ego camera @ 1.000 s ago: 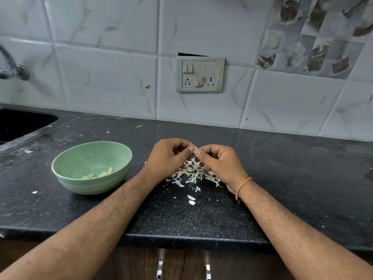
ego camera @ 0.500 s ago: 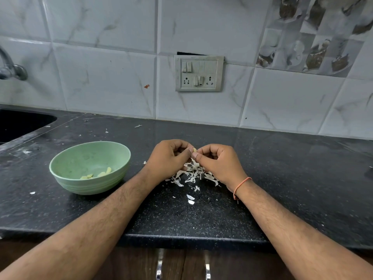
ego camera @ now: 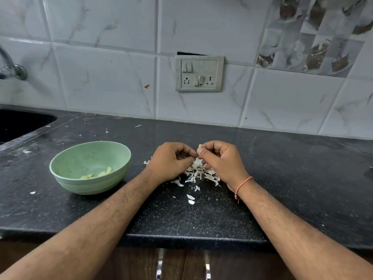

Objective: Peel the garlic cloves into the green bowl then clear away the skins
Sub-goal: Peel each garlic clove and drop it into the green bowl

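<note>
Head cam: right hand (ego camera: 219,158) pinches a nearly bare garlic clove (ego camera: 200,146), left hand (ego camera: 171,161) curled, grip unclear; next, drop it in the green bowl (ego camera: 66,158) near the counter's left end.

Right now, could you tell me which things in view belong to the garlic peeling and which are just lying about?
Part of the job:
- garlic clove, pinched in the right hand
- left hand
- green bowl holding peeled cloves
- pile of skins

Just there:
- switch panel
- tap
- sink
- drawer handles
</note>
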